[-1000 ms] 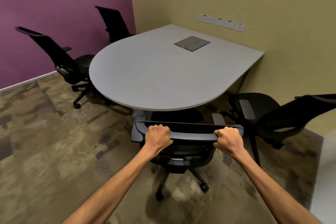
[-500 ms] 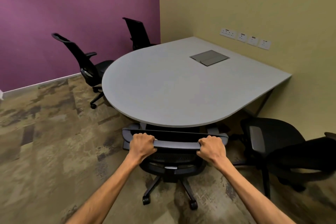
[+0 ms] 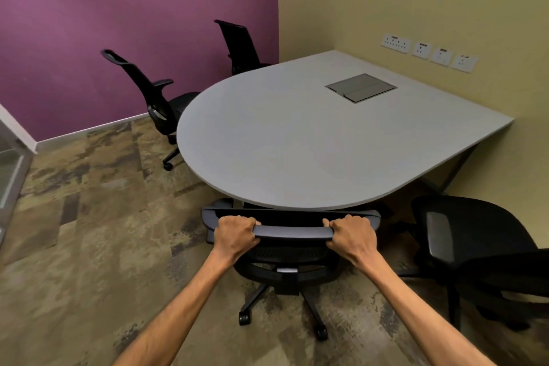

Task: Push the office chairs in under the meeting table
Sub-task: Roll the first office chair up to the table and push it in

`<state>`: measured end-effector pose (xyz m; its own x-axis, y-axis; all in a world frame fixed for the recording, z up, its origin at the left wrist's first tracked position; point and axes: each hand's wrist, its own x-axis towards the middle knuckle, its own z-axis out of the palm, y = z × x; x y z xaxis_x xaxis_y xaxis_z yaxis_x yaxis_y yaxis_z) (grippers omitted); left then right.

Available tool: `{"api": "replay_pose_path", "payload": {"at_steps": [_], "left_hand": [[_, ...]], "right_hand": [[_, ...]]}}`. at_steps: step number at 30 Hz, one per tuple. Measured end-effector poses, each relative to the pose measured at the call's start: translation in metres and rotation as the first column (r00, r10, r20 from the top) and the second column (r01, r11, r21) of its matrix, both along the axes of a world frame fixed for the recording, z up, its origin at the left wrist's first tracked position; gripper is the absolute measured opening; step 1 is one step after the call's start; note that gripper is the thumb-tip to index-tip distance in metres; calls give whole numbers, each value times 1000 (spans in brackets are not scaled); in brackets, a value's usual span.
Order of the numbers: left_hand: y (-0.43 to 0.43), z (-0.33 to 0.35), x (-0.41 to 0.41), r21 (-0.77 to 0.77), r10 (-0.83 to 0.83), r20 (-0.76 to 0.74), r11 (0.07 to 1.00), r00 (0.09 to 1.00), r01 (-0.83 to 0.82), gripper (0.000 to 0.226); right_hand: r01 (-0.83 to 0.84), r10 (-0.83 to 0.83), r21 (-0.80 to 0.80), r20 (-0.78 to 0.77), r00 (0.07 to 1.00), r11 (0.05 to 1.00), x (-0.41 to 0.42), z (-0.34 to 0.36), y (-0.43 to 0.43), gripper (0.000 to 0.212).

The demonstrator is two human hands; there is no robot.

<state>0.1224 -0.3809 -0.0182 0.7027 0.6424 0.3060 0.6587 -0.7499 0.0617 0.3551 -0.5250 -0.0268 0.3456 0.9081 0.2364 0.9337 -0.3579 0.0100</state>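
A grey meeting table (image 3: 297,140) with a rounded near end stands against the beige wall. Right in front of me is a black office chair (image 3: 292,230), its seat tucked under the table's edge. My left hand (image 3: 236,235) and my right hand (image 3: 352,236) both grip the top bar of its backrest. A second black chair (image 3: 475,246) stands at the right, turned sideways, out from the table. A third chair (image 3: 151,98) stands at the left, pulled back from the table. A fourth chair (image 3: 237,44) is at the far side by the purple wall.
A metal cable hatch (image 3: 361,87) is set in the tabletop. Wall sockets (image 3: 427,52) line the beige wall. A glass partition frame (image 3: 12,163) stands at the far left. Patterned carpet covers the open floor on the left.
The chair in my hands has rolled forward, so its seat and armrests now sit further under the table. My view has shifted to the left and upward.
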Motion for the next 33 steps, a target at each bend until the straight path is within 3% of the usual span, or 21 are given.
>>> {"api": "replay_pose_path", "payload": {"at_steps": [13, 21, 25, 33], "left_hand": [[-11, -2, 12, 84, 6, 58, 996, 998, -11, 17], [0, -7, 19, 91, -15, 104, 996, 994, 5, 32], [10, -6, 38, 59, 13, 69, 998, 998, -17, 17], [40, 1, 75, 54, 32, 25, 998, 999, -34, 24]], "right_hand": [[-39, 39, 9, -7, 999, 999, 14, -3, -5, 35], [-54, 55, 14, -17, 998, 998, 21, -5, -4, 33], [-67, 69, 26, -61, 996, 997, 39, -4, 8, 24], [-78, 83, 77, -58, 995, 994, 77, -1, 46, 12]]}}
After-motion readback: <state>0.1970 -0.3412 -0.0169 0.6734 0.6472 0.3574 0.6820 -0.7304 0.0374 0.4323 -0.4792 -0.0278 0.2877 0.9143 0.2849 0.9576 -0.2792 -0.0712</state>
